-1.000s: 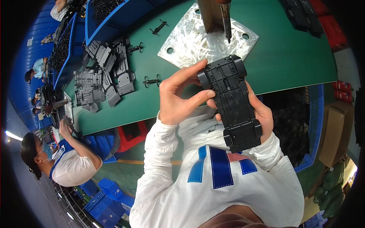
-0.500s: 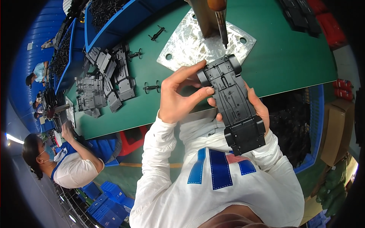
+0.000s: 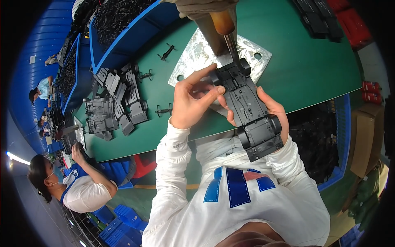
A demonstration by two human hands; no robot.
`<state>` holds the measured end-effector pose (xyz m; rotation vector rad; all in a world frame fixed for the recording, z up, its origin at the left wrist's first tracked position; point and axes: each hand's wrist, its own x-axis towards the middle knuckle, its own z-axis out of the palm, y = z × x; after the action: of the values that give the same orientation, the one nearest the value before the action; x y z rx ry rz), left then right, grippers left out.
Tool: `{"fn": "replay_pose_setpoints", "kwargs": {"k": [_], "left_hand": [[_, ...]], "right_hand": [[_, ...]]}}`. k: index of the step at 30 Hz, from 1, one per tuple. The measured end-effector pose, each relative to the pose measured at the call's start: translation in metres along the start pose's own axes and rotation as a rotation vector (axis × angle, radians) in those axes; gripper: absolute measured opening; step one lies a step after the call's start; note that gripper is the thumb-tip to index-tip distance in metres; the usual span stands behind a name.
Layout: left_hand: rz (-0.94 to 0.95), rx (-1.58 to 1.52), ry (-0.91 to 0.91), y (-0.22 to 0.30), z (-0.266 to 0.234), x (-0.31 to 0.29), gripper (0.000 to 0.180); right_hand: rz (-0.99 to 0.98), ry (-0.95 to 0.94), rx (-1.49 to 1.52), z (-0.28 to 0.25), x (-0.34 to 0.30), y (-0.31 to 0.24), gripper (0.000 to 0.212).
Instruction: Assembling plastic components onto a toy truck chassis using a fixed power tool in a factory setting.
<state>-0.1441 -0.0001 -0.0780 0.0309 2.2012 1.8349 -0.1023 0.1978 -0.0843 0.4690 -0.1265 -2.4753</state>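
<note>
A black plastic toy-car chassis (image 3: 247,108) is held between my two hands, its far end over a shiny metal plate (image 3: 254,44). My left hand (image 3: 192,101) pinches its far left side, the thumb lying on the edge. Along its right side, my right hand (image 3: 275,113) grips it with fingers partly hidden beneath. A metal driver shaft (image 3: 232,48) under an orange-brown grip (image 3: 222,22) comes down onto the chassis's far end; its tip seems to meet the part there, though contact is hard to confirm.
Small black axle-like parts (image 3: 166,52) lie on the green table (image 3: 304,78). Stacked black chassis parts (image 3: 119,99) sit left, beside a blue bin (image 3: 123,31) of small black pieces. A co-worker (image 3: 82,185) sits at the left; a dark-filled blue crate (image 3: 343,136) stands right.
The chassis and both hands have shifted slightly left and away from me. The driver, formerly just above the chassis, now reaches its far end, and a worn cloth-like covering shows above the grip.
</note>
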Motion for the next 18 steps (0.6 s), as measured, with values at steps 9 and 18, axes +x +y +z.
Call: {"fn": "replay_pose_setpoints", "kwargs": {"k": [9,18], "left_hand": [[0.087,-0.092,0.023,0.0024,-0.0031,0.006,0.051],[0.088,-0.152,0.036,-0.001,-0.005,0.006,0.051]], "right_hand": [[0.055,-0.061,0.061,0.0032,0.0086,-0.0017,0.057],[0.036,-0.051,-0.007,0.0044,0.0103,0.0002,0.058]]}}
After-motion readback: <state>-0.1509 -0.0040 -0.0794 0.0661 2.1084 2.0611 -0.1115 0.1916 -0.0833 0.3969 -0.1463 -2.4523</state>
